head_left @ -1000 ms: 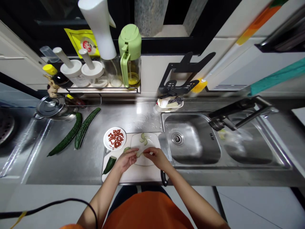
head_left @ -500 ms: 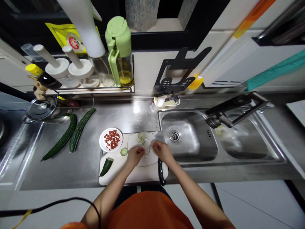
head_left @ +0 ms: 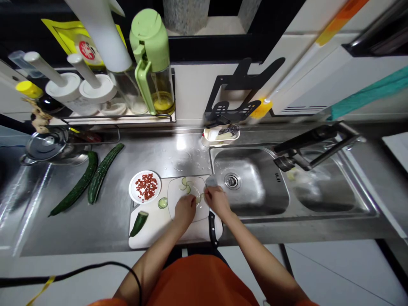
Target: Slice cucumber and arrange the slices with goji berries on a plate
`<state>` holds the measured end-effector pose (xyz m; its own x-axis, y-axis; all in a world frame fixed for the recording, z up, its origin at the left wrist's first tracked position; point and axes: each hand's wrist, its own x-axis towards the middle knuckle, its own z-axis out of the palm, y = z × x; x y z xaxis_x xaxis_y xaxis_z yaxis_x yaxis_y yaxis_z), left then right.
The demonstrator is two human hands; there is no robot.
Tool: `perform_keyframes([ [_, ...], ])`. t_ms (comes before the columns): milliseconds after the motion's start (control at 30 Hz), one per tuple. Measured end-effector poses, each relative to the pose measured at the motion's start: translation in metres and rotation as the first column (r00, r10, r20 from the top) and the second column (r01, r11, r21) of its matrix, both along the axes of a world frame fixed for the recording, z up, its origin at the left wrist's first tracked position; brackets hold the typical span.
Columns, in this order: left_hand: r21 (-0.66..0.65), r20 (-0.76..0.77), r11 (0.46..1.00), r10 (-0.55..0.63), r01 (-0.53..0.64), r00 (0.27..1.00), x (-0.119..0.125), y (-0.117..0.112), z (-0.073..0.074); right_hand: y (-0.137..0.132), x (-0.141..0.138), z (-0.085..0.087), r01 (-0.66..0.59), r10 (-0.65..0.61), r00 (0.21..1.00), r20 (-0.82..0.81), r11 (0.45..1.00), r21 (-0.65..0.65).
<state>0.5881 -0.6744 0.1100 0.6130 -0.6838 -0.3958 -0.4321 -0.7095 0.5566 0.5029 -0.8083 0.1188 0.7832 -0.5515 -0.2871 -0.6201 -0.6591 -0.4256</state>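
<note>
Leaning over a pale, smooth cutting board (head_left: 153, 217), you bring both bare hands in above a clear, glossy plate (head_left: 174, 193) with a rounded-square outline. Your left hand (head_left: 185, 209) is curled inward, its fingertips drawn together over the middle of the plate; whether anything is pinched there, you cannot tell, since the back of the hand hides it. Your right hand (head_left: 218, 201) bends in from the other side, thumb and fingers gathered near the plate's right edge, just beside a thin, pale-green sliver (head_left: 202, 196); the picture is too small to tell whether those fingertips grip it.

Farther back on the plate, thin, curved, pale-green cucumber slices (head_left: 185, 184) lie in a small fanned cluster. On the board to the left sit a rounded, light-green cucumber piece (head_left: 162, 203) and a dark-green, rough-skinned cucumber stub (head_left: 139, 224) with a flat, pale cut end. Behind the stub, a round white dish (head_left: 131, 187) holds small, crumbly-looking red bits (head_left: 146, 186). By your right wrist rests a knife with a black, riveted handle (head_left: 213, 229), its metal blade partly covered by your hand.

Two long, bumpy, dark-green cucumbers (head_left: 104, 173) lie side by side, left of the dish, on the brushed, shiny steel counter (head_left: 149, 155).
</note>
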Motion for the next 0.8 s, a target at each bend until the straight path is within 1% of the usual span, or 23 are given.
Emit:
perform_keyframes([
  [167, 0.020, 0.085, 0.998, -0.054, 0.053, 0.995, -0.002, 0.000, -0.005, 0.002, 0.002, -0.001, -0.054, 0.048, 0.996, -0.071, 0.995, -0.085],
  [367, -0.009, 0.140, 0.996, -0.084, 0.086, 0.987, -0.004, 0.002, -0.010, 0.006, 0.003, -0.002, -0.115, 0.093, 0.988, -0.126, 0.978, -0.174],
  [600, -0.044, 0.211, 0.995, -0.082, 0.093, 0.974, -0.006, 0.004, -0.015, 0.009, 0.000, -0.005, -0.130, 0.104, 0.988, -0.115, 0.962, -0.242],
  [800, -0.042, 0.272, 0.989, -0.127, 0.144, 0.954, -0.008, 0.005, -0.019, 0.011, -0.006, -0.005, -0.109, 0.095, 0.993, -0.066, 0.958, -0.265],
])
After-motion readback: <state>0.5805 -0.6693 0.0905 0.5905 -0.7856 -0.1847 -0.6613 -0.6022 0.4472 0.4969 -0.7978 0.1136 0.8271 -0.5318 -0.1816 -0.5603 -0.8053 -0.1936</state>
